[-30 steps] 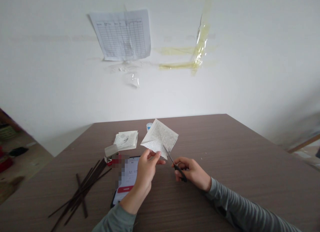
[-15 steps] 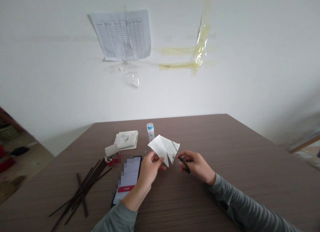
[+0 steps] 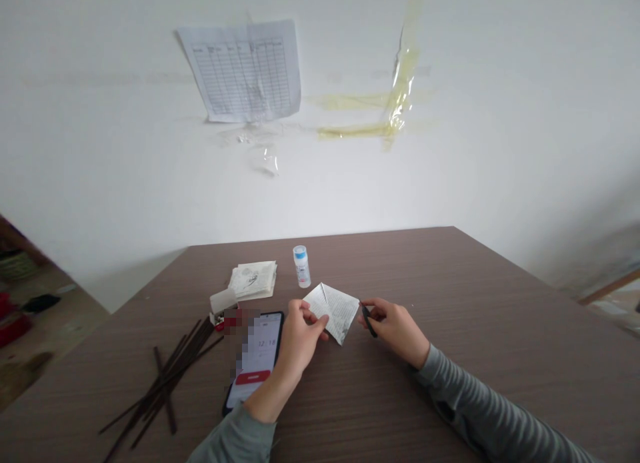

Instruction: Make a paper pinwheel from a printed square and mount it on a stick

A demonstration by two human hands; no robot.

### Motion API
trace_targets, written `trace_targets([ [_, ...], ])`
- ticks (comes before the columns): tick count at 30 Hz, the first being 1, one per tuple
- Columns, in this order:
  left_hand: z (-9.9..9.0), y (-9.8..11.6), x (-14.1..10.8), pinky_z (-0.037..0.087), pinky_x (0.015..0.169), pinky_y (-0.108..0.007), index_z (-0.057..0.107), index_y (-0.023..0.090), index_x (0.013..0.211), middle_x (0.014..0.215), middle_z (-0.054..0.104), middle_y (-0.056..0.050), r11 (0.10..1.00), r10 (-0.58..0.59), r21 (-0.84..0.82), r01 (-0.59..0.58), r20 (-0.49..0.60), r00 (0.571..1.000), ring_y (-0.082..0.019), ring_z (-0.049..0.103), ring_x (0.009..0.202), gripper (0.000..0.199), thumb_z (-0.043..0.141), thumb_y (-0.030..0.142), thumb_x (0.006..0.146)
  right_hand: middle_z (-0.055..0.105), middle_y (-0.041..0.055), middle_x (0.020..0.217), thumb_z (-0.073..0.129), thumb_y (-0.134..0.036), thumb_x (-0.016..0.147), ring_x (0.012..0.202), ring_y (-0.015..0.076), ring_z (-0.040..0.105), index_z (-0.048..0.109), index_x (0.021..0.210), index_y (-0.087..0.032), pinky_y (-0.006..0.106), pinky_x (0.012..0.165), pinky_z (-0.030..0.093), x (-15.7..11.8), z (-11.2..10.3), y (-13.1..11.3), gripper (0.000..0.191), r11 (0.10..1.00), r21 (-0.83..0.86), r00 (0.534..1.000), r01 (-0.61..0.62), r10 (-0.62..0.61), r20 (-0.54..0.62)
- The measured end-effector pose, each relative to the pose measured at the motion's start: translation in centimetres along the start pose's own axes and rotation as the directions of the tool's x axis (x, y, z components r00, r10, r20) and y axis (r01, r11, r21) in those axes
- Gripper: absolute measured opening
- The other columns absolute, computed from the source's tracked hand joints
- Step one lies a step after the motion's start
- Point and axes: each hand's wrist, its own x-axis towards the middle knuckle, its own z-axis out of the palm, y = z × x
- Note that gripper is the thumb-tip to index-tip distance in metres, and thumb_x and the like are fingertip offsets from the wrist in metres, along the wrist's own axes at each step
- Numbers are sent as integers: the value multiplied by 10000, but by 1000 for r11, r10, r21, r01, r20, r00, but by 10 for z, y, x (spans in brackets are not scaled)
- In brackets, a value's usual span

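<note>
Between thumb and fingers, my left hand [image 3: 303, 328] pinches a printed square of paper [image 3: 341, 308] by its left side. A slit runs down from the paper's top corner, and the sheet is held just above the table. My right hand [image 3: 397, 326] grips a pair of scissors [image 3: 369, 322] by the black handles. The scissors are at the right corner of the paper; their blades are mostly hidden, so I cannot tell whether they touch it.
A phone [image 3: 263, 346] lies left of my left hand, with dark thin sticks [image 3: 163, 383] beyond it. Behind stand a small red-and-white box [image 3: 223, 302], a stack of papers [image 3: 254, 280] and a blue-capped bottle [image 3: 302, 268]. The brown table [image 3: 450, 276] meets the wall.
The paper has turned in my left hand, so its slit now points up instead of toward me. The scissors have backed off from across the paper to its right corner.
</note>
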Motion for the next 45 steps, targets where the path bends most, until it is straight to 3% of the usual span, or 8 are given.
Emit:
trace_targets([
  [3,-2,1,1,602,648,-300,662,306,911,781,771,86,998,55,16,-56,23,998,-205,806,575,399,1040,333,786,871,37,835,898,-394,841,834,315,834,955,1170,-287,429,863,614,0,1,4,350,999,-36,1000,0,-1,-30],
  [8,5,-13,0,519,522,-284,830,284,837,837,881,-58,995,63,62,-78,211,975,-305,891,766,234,958,479,856,885,66,869,944,-351,796,896,393,873,892,1114,-316,507,909,660,-5,8,2,323,998,59,1000,16,-16,3],
  [14,17,-18,-10,479,464,-263,892,289,898,851,898,-20,998,52,15,-58,260,964,-272,883,692,174,1006,402,832,871,104,939,1017,-387,815,1004,480,904,842,1031,-365,598,931,718,-11,18,-3,279,995,95,999,40,-39,-11],
  [19,13,-3,-14,562,512,-290,878,288,875,850,895,-26,999,8,48,-22,277,961,-313,922,767,143,984,369,825,964,161,1099,1012,-332,878,1166,523,949,928,1065,-322,622,1040,775,-13,24,-6,206,995,87,999,54,-54,-3],
  [25,12,-4,-3,700,670,-302,832,298,975,969,927,-27,983,-115,176,57,340,933,-314,962,912,281,1027,402,801,1025,162,1232,915,-249,927,1191,460,998,1027,1237,-267,618,1137,826,-14,27,0,331,984,29,984,174,-172,-47],
  [30,10,-8,1,754,759,-323,840,299,1053,1051,941,-42,970,-123,240,42,334,935,-310,969,966,269,995,419,869,1020,151,1356,863,-223,981,1287,457,996,1041,1360,-298,611,1210,812,-15,27,4,425,972,-16,972,235,-235,-13],
  [38,4,2,-1,597,502,-255,956,290,1199,1204,980,-75,934,-154,356,42,294,943,-319,975,1091,253,883,357,967,1026,128,1350,810,-216,1018,1291,407,995,1025,1406,-275,538,1229,792,-16,25,6,447,957,-5,957,290,-290,29],
  [45,-4,15,5,640,573,-269,1033,263,1219,1209,1021,-85,894,-109,449,15,184,977,-317,974,1046,305,862,207,973,1027,103,1350,791,-249,1056,1251,355,998,995,1355,-305,535,1184,810,-18,31,5,366,945,22,946,325,-325,11],
])
